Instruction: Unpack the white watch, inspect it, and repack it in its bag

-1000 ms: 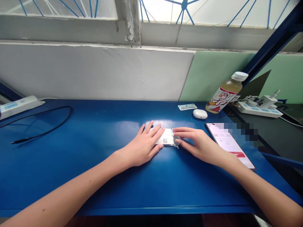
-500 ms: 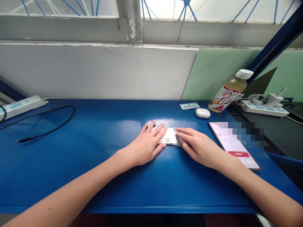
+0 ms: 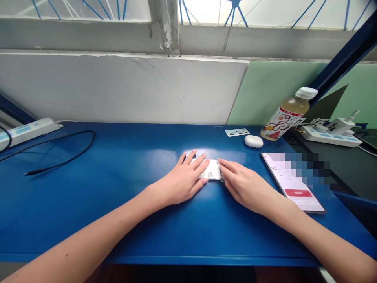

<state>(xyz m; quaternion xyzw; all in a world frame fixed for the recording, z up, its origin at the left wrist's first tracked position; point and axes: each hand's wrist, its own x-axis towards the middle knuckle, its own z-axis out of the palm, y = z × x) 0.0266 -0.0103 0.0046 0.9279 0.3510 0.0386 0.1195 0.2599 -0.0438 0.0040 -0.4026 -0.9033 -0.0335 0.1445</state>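
Note:
A small flat white packet with a dark printed mark lies on the blue desk between my hands. Crumpled clear plastic shows along its right end. My left hand is spread flat, its fingers over the packet's left part and hiding it, with the thumb along the near edge. At the right end, my right hand is closed, its fingers drawn together on the plastic wrapping. The thumb of that hand is hidden beneath the fingers.
Right of my hands lie a phone, a white earbud case and a small card. A drink bottle leans behind, near a power strip. A black cable and another power strip are at left.
The fingers of my right hand have come closer together at the packet's right end. My left hand stays flat on the packet. The whole view has shifted slightly.

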